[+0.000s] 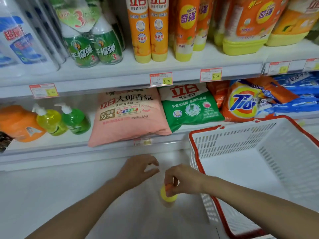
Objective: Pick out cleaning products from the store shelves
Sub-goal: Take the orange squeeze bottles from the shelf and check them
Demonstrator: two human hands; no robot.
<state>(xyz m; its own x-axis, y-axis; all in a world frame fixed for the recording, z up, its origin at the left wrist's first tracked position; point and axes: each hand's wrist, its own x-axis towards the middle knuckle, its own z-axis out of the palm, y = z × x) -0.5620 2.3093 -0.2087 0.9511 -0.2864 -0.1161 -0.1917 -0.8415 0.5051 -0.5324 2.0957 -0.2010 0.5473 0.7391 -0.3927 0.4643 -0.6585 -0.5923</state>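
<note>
Store shelf (120,78); yellow bottle (168,195) in right hand (184,180)

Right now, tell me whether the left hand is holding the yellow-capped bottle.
No, the right hand pinches the top of the yellow-capped bottle, while the left hand hovers beside it holding nothing.

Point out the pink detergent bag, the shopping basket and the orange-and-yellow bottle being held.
pink detergent bag (127,118), head view, middle of its printed front.
shopping basket (241,135), head view, white slotted back wall.
orange-and-yellow bottle (168,195), head view, its yellow end.
</note>
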